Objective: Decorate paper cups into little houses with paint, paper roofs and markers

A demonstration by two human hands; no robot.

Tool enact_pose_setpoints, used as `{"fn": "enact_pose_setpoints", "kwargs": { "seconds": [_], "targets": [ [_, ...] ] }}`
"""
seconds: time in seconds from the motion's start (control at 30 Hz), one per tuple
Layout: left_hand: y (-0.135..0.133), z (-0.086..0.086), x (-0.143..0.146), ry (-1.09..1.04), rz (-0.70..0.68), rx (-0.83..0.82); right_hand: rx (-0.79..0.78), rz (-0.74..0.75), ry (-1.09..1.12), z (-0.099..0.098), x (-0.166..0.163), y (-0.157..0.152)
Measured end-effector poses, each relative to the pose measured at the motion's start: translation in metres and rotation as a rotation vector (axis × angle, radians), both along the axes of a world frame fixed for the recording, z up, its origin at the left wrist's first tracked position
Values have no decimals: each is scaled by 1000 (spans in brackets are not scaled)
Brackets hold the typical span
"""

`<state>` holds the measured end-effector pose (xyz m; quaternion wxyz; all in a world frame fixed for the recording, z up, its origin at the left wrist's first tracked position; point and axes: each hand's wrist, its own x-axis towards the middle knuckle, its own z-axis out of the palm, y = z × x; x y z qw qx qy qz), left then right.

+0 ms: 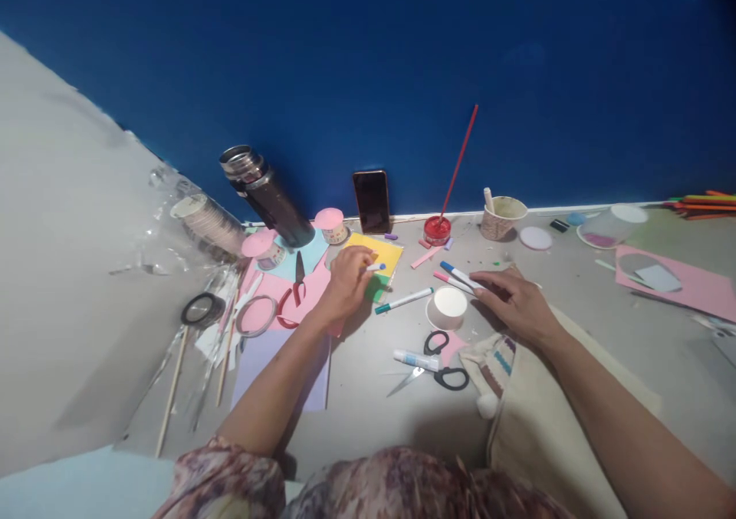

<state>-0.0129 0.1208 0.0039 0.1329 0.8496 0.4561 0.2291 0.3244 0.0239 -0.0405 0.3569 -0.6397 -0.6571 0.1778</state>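
Note:
My left hand (349, 280) is closed over the yellow paper (386, 252), its fingers pinching a white marker with a blue end (376, 267); much of the marker is hidden. My right hand (514, 303) has its thumb and fingertips around the rear ends of a blue-capped marker (458, 274) and a pink-capped marker (449, 280). Between the hands lie a green-capped marker (403, 300) and a white paper cup (447, 309). Closer to me are black-handled scissors (451, 379), a glue stick (415, 359) and a cream cloth bag (537, 396).
A dark flask (279, 208), stacked paper cups (210, 226) and red-handled pliers (292, 297) stand or lie at left. A phone (372, 201) leans on the blue wall. Behind are a red pot (437, 232) with a stick and a patterned cup (501, 218). Pink paper (704, 285) lies right.

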Motion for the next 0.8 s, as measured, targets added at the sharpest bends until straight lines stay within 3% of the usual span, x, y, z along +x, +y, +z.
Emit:
{"fn": "enact_pose_setpoints", "kwargs": {
  "seconds": [0.1,0.17,0.27,0.37,0.43,0.47,0.53,0.63,0.7,0.8],
  "targets": [
    [-15,26,-1,-692,-45,5,129,-32,3,4,-2,-2],
    [-38,43,0,-846,-61,6,255,-134,47,14,-9,-11],
    [-85,55,7,-664,-61,-127,258,-198,251,41,-33,-36],
    [-128,47,26,-494,-178,-400,43,167,442,66,-66,-62],
    [-143,36,39,-500,-136,-547,-52,306,501,73,-84,-71],
    [-146,32,44,-496,-95,-605,-74,313,525,73,-89,-73],
    [-146,27,50,-482,-35,-696,-117,185,602,70,-91,-71],
    [-140,27,50,-449,-73,-780,-141,-20,756,63,-79,-64],
    [-138,31,49,-422,-122,-805,-150,-24,849,60,-71,-62],
    [-141,35,52,-413,-135,-803,-188,104,932,59,-74,-65]
  ]
}}
